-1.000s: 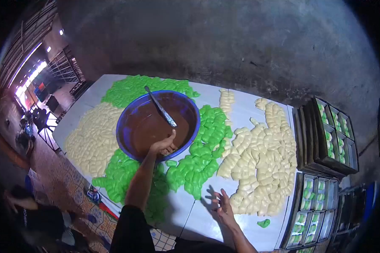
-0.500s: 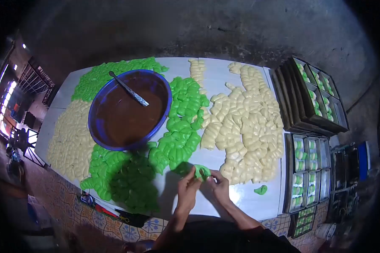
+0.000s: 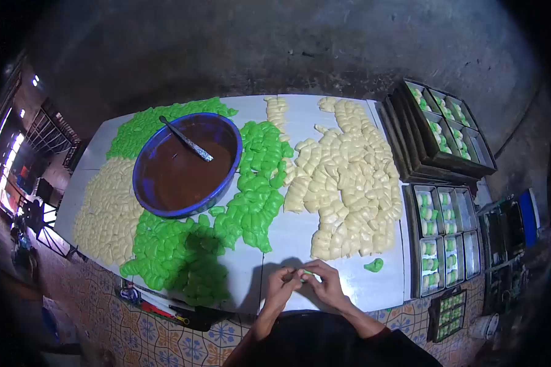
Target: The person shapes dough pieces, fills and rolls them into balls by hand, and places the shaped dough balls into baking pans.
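Close together over the table's front edge, my left hand (image 3: pixel 280 290) and my right hand (image 3: pixel 326 285) both have their fingers closed on a small piece of green dough (image 3: pixel 305 273). Most of that piece is hidden by my fingers. Ahead of my hands lie green dough pieces (image 3: pixel 251 211) in a crowded patch, with cream dough pieces (image 3: pixel 355 183) to their right. One loose green dough piece (image 3: pixel 374 265) rests to the right of my hands. A blue basin (image 3: pixel 187 213) of brown paste (image 3: pixel 183 174) stands at left, a metal spatula (image 3: pixel 193 147) lying across it.
Divided metal trays (image 3: pixel 450 238) with green and cream dough stand along the table's right side, beside a stack of dark trays (image 3: pixel 434 137). More cream dough (image 3: pixel 107 211) covers the left end. A smaller tray (image 3: pixel 450 315) sits low at front right.
The green dough was spread between my fingers with brown showing inside; now my fingers are pressed together around it. My hands have moved slightly down and right, and the view has shifted a little.
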Demonstrator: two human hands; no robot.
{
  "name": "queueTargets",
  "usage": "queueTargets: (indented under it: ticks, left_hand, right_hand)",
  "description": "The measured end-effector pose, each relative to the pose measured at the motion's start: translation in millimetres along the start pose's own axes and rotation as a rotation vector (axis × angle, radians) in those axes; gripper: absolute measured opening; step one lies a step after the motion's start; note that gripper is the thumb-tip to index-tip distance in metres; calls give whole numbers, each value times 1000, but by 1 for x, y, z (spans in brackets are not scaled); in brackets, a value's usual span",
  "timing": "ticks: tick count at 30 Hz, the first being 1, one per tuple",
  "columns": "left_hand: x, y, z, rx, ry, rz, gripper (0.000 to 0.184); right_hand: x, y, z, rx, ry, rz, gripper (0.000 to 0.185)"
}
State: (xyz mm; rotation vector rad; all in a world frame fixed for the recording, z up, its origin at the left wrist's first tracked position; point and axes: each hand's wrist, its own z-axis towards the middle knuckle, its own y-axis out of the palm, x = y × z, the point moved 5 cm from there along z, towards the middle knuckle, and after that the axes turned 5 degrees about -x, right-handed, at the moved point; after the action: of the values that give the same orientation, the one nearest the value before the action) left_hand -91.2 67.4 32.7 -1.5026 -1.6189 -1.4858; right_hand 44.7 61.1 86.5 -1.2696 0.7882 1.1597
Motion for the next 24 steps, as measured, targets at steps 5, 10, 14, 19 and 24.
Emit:
queueTargets:
  ticks: [5, 10, 14, 19, 24]
  left_hand:
    - [-29, -11, 1, 38, 127, 425, 30]
    - [-2, -2, -19, -189, 168, -139, 44]
    - [6, -27, -21, 138, 442, 91, 37]
    - [0, -48, -16, 211, 344, 417, 33]
    - [-3, -9, -13, -83, 303, 810, 39]
  right_hand:
    - [33, 9, -15, 1, 294, 154, 33]
    - [52, 23, -20, -567, 709, 726, 52]
    - [47, 27, -6, -397, 215, 150, 72]
    - [47, 20, 18, -414, 170, -90, 78]
    - [42, -39, 112, -52, 85, -546, 17]
